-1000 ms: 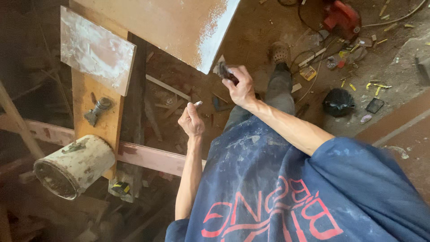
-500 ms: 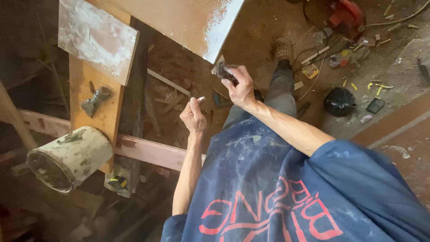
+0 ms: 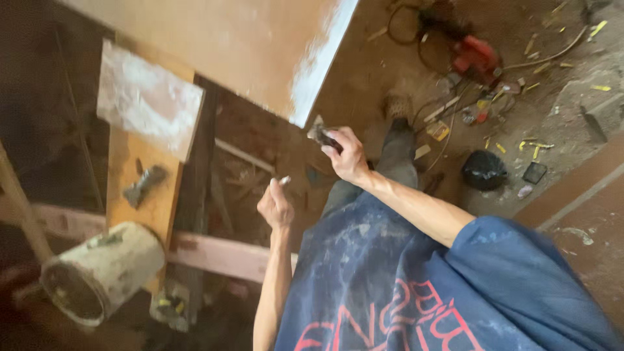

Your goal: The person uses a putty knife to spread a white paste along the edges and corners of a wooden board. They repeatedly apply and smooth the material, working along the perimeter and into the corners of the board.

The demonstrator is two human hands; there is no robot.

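Note:
My right hand [image 3: 350, 156] is raised in front of me, shut on a small dark scraper-like tool [image 3: 321, 134] whose tip points at the lower corner of a large tan board [image 3: 260, 45] with a white-smeared edge. My left hand [image 3: 275, 206] is lower and closer to me, fingers closed around a small pale piece [image 3: 284, 180] that sticks out above the thumb. The two hands are apart, neither touching the board.
A dirty white bucket [image 3: 101, 270] lies on its side at lower left beside an orange plank [image 3: 140, 188] carrying a white-coated panel [image 3: 148, 101] and a metal fitting [image 3: 144, 184]. On the dirt floor: a red power tool [image 3: 476, 55], cables, a black bag [image 3: 484, 170], scraps.
The view has tilted and shifted, so everything sits lower in frame. My right hand has moved slightly toward the board's corner; my left hand keeps its grip.

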